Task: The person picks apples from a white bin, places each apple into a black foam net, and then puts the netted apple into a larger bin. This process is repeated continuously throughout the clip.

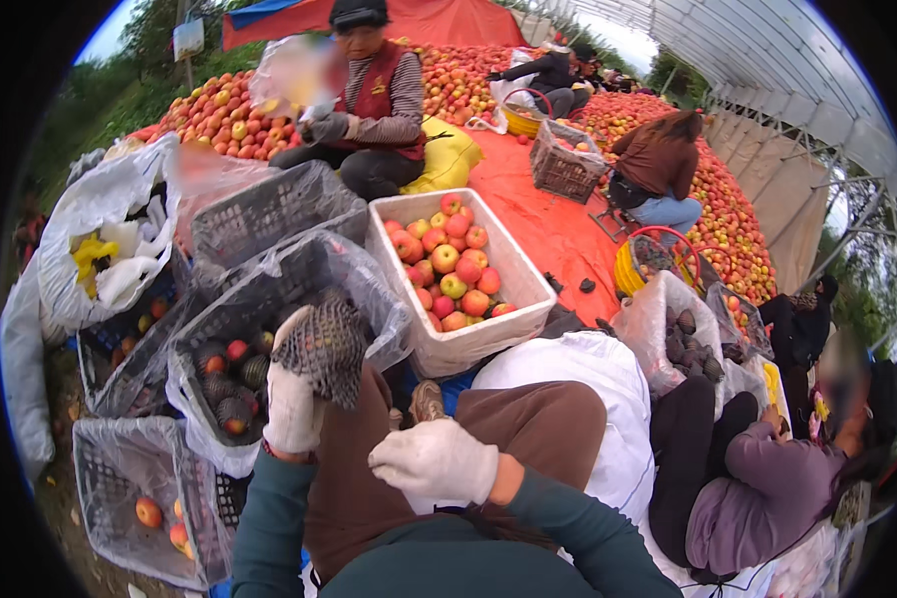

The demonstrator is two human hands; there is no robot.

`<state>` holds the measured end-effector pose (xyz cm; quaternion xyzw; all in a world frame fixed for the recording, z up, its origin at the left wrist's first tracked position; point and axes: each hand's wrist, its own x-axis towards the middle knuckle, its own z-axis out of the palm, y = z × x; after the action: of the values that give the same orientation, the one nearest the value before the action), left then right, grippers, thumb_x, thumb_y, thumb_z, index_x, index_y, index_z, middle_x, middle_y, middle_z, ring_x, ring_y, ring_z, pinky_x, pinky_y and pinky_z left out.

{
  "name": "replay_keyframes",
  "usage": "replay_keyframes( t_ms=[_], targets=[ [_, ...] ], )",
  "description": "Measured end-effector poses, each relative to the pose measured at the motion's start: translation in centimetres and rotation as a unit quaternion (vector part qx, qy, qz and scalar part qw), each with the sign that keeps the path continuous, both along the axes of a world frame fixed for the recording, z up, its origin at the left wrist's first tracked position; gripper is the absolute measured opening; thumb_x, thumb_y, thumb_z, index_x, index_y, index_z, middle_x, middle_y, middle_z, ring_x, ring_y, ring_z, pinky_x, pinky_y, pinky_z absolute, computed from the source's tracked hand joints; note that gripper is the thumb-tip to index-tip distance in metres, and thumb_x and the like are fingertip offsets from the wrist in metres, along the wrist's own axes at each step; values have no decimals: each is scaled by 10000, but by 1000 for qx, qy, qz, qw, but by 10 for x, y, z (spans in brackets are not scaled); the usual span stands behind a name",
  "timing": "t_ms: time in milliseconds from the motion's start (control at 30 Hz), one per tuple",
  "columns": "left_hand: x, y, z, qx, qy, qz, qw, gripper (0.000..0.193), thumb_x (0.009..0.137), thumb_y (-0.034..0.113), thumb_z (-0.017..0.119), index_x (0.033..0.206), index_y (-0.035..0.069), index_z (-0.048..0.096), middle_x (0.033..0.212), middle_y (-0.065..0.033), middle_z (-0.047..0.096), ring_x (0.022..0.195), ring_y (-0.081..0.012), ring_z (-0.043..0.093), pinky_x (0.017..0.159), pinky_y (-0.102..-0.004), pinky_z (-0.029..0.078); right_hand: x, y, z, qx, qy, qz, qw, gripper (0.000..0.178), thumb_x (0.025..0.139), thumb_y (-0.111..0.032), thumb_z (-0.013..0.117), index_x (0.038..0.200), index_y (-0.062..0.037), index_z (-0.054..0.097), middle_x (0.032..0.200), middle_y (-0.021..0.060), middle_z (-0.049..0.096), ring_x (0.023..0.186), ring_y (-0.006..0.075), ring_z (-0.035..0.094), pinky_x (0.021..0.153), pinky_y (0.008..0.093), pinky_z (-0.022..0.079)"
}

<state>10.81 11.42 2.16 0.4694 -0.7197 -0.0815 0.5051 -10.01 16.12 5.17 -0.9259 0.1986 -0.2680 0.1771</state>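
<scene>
My left hand (294,404), in a white knit glove, is closed round a dark grey foam fruit net (327,351). Whether an apple sits inside the net cannot be made out. Below and beside it, a plastic-lined crate (194,384) holds apples in dark nets. My right hand (437,460), gloved too, is over my lap with its fingers drawn together; anything in them is hidden. Ahead of my knees stands a white crate (523,329) filled with loose red and yellow apples (448,264).
A lined crate (279,214) stands behind, and another (120,468) at lower left has a few apples. White sacks (568,374) lie by my right knee. People sit ahead and at right; a large apple heap (458,75) covers the orange sheet's far side. Yellow baskets (628,269) stand right.
</scene>
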Motion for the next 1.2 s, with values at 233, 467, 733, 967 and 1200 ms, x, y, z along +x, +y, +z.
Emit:
replay_keyframes(
  t_ms=[233,467,733,967,1200],
  targets=[
    [178,-4,-54,249,428,133,858,427,797,88,566,1218,59,502,1078,-61,572,916,-151,566,817,-271,473,-61,-16,-41,464,-229,-257,816,129,865,-26,522,972,42,543,790,102,617,679,134,587,622,250,492],
    [181,-26,-95,384,108,263,878,548,695,167,693,1205,68,518,1035,-127,606,952,-202,595,859,-289,465,-86,-30,-112,581,-214,-318,718,120,863,-40,509,951,35,538,780,102,611,639,133,570,587,255,477],
    [204,-87,-185,333,-371,253,829,452,648,61,609,1096,103,559,1099,-160,495,1025,-352,494,862,-431,453,-84,-48,-128,624,-200,-343,673,115,850,-11,512,943,51,537,791,110,612,654,132,564,614,250,471],
    [199,-82,-188,445,-459,211,739,655,656,117,664,1272,131,441,1325,-164,383,1227,-365,361,966,-429,395,-100,-91,-124,577,22,-286,765,180,836,-110,570,948,30,582,814,118,646,727,173,634,664,293,502],
    [106,-93,-56,298,69,111,945,393,877,133,508,1255,31,464,1288,-157,477,1149,-286,515,970,-369,421,-34,-163,-241,336,380,-128,852,209,815,-218,542,916,-53,622,857,179,638,827,335,616,745,411,487]
  ],
)
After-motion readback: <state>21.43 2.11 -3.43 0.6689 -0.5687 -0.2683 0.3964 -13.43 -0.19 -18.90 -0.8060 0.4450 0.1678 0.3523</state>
